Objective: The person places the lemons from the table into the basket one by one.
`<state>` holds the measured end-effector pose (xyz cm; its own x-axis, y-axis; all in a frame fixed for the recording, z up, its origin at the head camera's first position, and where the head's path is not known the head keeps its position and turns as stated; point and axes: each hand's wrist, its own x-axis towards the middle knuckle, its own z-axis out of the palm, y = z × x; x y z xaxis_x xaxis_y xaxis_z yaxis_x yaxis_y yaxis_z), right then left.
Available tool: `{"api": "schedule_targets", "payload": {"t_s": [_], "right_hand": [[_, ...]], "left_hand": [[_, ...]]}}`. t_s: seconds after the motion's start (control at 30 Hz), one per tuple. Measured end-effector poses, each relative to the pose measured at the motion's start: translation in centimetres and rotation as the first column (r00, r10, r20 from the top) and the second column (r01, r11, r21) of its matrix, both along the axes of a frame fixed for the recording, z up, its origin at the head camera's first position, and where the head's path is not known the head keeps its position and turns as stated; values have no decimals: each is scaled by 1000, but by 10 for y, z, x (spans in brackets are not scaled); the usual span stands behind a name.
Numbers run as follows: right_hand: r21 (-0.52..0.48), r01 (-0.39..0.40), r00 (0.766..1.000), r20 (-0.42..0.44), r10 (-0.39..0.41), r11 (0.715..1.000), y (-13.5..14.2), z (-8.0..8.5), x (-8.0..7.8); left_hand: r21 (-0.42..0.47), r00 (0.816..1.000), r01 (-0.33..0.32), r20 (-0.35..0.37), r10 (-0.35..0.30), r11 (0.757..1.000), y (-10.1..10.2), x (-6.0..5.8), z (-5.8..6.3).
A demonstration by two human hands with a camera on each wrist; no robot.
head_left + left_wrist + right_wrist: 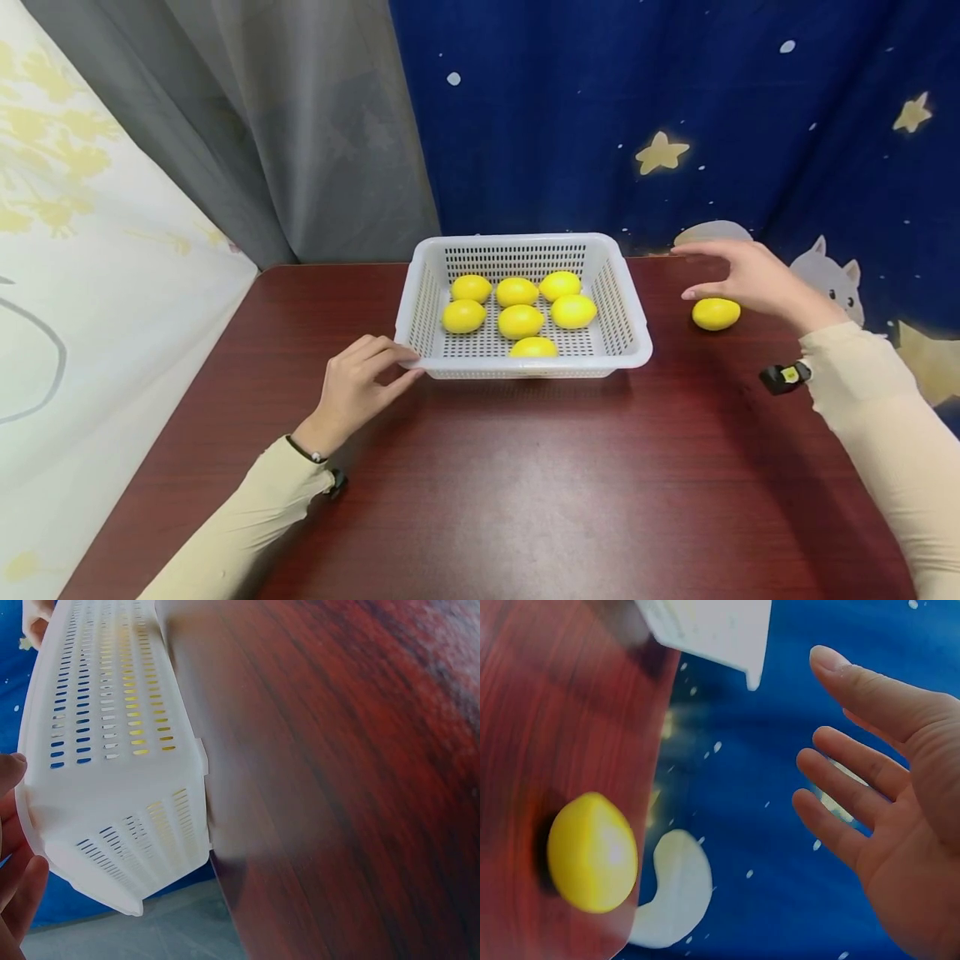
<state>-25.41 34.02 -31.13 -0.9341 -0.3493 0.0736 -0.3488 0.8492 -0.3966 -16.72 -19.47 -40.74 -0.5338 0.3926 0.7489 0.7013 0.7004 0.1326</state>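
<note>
A white plastic basket [525, 364] with slotted walls stands at the back middle of the table, several lemons [517, 292] on its floor. My left hand [363, 387] pinches its near left corner, fingers over the rim and thumb low on the outside. In the left wrist view the fingertips show at the edge of the basket [112, 780]. To the right of the basket, a single lemon [716, 314] lies on the table. Close by, my right hand [742, 271] is raised with fingers extended and thumb apart, holding nothing. The right wrist view shows the hand [885, 795] apart from that lemon [592, 853].
The dark red wooden table [510, 483] ends just behind the basket. A blue curtain [540, 125] with stars and a grey curtain [330, 150] hang along the back. White patterned cloth [112, 333] hangs along the left side.
</note>
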Motion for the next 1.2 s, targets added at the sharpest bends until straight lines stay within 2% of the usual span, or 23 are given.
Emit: {"api": "schedule_targets", "payload": {"t_s": [0.27, 0.47, 0.67, 0.83, 1.2], "right_hand": [[42, 70, 992, 102, -74, 997, 26, -20, -11], [78, 79, 981, 170, -91, 994, 48, -41, -18], [69, 61, 986, 154, -71, 996, 62, -67, -22], [28, 36, 992, 118, -39, 999, 67, -81, -22], [3, 36, 997, 62, -36, 999, 68, -95, -19]], "left_hand": [[5, 1000, 6, -6, -6, 1000, 0, 0, -1], [16, 1000, 17, -10, -17, 1000, -1, -2, -1], [14, 1000, 14, -5, -14, 1000, -1, -2, -2], [9, 1000, 8, 0, -8, 1000, 0, -2, -2], [5, 1000, 6, 2, -6, 1000, 0, -1, -2]]}}
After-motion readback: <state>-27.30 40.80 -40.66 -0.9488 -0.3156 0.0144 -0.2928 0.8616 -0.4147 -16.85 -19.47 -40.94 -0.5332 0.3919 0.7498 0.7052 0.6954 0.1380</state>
